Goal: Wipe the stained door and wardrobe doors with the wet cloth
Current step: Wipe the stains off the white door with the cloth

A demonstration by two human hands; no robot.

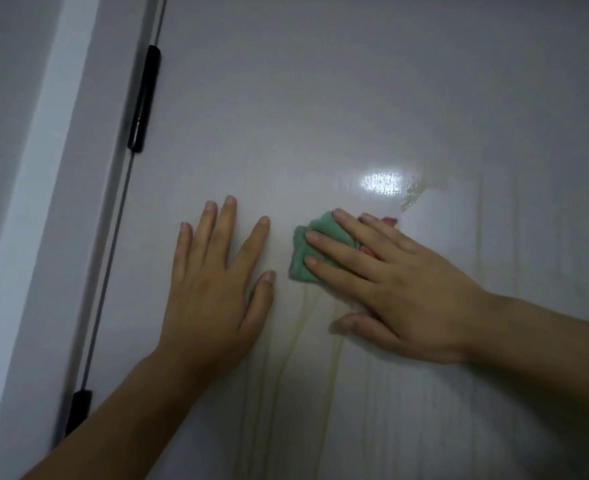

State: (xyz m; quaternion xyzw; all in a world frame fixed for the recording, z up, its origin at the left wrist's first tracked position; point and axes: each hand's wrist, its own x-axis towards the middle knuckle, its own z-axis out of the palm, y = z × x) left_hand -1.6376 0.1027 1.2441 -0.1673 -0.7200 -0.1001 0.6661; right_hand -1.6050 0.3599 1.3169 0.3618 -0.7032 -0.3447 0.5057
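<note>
Cloth (305,249), green w/ a bit of pink showing, sits bunched flat against the door (321,98), mid-frame, under the fingers of the R hand (400,289). That hand lies palm-down on it, fingers straight and slightly spread, thumb out to the side touching the door below the cloth; no pinch, just pressing. L hand (213,285) is just left of the cloth, apart from it, palm flat on the door, fingers splayed, holding nothing.

Yellowish streaks (300,327) run down the panel from under the cloth, btw the two hands and on past the wrists; fainter vertical ones show right of the R hand. A yellowish smear (411,194) sits above that hand, beside a bright glare spot (381,181).

At the door's left edge: black hinge (144,98) up top, 2nd hinge (78,410) lower down, partly cut off by the L forearm. Pale frame (33,202) beyond them.
</note>
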